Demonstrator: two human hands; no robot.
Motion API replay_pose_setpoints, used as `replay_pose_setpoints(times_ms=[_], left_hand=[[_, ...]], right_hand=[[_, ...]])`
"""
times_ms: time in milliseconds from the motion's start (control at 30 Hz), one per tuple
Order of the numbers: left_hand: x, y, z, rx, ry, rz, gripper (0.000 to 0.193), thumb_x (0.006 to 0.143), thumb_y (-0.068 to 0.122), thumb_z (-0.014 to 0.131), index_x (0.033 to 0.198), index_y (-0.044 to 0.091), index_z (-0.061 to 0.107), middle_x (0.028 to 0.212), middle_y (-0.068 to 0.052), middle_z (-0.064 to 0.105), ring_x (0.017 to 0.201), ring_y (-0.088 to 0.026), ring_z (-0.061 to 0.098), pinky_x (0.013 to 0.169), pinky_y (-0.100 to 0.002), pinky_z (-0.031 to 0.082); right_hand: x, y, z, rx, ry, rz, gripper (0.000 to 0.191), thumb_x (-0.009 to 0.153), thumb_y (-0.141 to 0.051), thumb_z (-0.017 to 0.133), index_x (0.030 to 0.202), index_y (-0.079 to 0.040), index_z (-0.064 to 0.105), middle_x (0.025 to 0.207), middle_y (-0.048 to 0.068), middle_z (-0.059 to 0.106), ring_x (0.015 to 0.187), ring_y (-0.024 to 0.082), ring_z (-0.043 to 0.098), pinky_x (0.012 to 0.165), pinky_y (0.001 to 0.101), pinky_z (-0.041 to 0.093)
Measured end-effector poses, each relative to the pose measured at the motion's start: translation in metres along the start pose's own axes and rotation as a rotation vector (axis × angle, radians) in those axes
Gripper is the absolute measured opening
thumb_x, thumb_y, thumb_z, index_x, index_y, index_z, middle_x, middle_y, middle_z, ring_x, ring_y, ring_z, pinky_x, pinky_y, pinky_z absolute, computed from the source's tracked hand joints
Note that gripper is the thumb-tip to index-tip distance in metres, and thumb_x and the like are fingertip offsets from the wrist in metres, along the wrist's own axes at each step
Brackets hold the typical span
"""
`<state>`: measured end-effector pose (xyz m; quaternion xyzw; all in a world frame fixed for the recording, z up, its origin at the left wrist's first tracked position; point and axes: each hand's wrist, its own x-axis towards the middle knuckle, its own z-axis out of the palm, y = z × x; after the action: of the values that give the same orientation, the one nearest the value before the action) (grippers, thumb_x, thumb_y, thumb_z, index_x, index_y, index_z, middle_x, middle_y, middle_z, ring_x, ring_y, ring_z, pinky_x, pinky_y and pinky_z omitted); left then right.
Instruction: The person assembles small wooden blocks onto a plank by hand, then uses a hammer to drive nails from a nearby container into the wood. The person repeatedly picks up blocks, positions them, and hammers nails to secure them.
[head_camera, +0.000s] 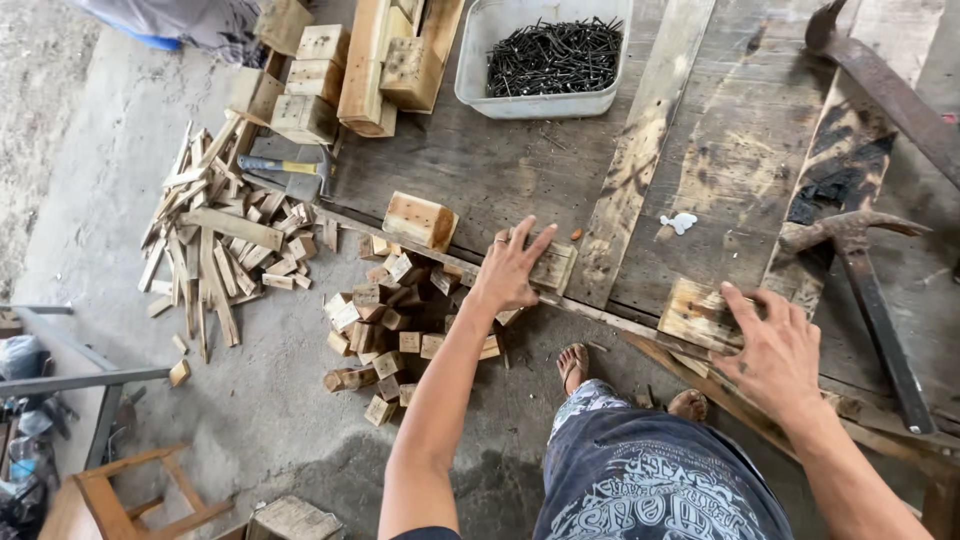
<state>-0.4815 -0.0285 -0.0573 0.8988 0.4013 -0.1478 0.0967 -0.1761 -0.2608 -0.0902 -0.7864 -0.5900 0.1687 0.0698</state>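
While the person leaned over the desk (520, 170), the left hand (510, 270) lay fingers spread on one small wooden block (553, 266) at the desk's edge, not gripping it. The right hand (775, 350) pressed open on another block (700, 312). One tub of nails (545, 55), two hammers (860, 290) and a pile of blocks (400, 330) lay nearby.

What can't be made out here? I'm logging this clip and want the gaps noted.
- Head view: the small wood block is half covered by the left hand, so its grip is unclear.
- The flat wood piece runs under the right hand.
- The curved iron tool is cut off by the right edge.
- The nails in the white tub are too small to count.
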Motion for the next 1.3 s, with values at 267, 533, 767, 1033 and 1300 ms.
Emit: replay_pose_setpoints(times_ms=[267, 533, 767, 1033, 1300], left_hand=[[-0.053, -0.030, -0.052, -0.508, 0.340, -0.460, 0.123, 0.065, 0.005, 0.080, 0.164, 0.018, 0.009, 0.173, -0.009, 0.005, 0.162, -0.031, 0.004, 0.131, -0.053, 0.004], [-0.038, -0.151, -0.048, -0.594, 0.629, -0.808, 0.080, 0.101, 0.057, 0.057, 0.161, 0.010, 0.030, 0.164, -0.020, 0.032, 0.153, -0.040, 0.030, 0.126, -0.057, 0.028], [-0.024, -0.131, -0.024, -0.916, 0.441, -0.717, 0.070, 0.089, 0.062, 0.055, 0.142, 0.017, 0.049, 0.150, -0.014, 0.048, 0.134, -0.037, 0.053, 0.104, -0.058, 0.048], [-0.011, -0.113, 0.031, -0.685, 0.686, -0.634, 0.059, 0.096, 0.052, 0.060, 0.132, 0.006, 0.054, 0.119, -0.020, 0.059, 0.108, -0.041, 0.059, 0.089, -0.052, 0.048], [-0.007, -0.118, 0.061, -0.790, 0.744, -0.564, 0.056, 0.101, 0.050, 0.059, 0.130, 0.003, 0.056, 0.115, -0.019, 0.056, 0.109, -0.040, 0.058, 0.093, -0.052, 0.047]], right_hand=[[-0.040, 0.018, -0.010, 0.109, 0.426, -0.123, 0.108, 0.062, -0.055, 0.084, 0.151, -0.009, 0.046, 0.149, 0.024, 0.046, 0.141, 0.040, 0.040, 0.108, 0.0564, 0.032], [-0.025, -0.090, -0.018, 0.530, 0.263, -0.257, 0.082, 0.081, -0.048, 0.073, 0.148, -0.008, 0.048, 0.150, 0.018, 0.048, 0.137, 0.036, 0.046, 0.113, 0.0485, 0.039], [0.097, -0.224, -0.007, 0.267, 0.207, -0.407, 0.087, 0.076, -0.043, 0.085, 0.153, -0.026, 0.046, 0.152, 0.025, 0.039, 0.136, 0.043, 0.044, 0.111, 0.0533, 0.042], [0.122, -0.249, 0.004, 0.349, 0.177, -0.372, 0.082, 0.067, -0.032, 0.091, 0.142, -0.032, 0.060, 0.142, 0.021, 0.050, 0.129, 0.041, 0.050, 0.107, 0.0516, 0.045], [0.120, -0.236, 0.037, 0.336, 0.145, -0.360, 0.089, 0.060, -0.029, 0.094, 0.142, -0.034, 0.059, 0.140, 0.020, 0.052, 0.127, 0.043, 0.052, 0.105, 0.0510, 0.045]])
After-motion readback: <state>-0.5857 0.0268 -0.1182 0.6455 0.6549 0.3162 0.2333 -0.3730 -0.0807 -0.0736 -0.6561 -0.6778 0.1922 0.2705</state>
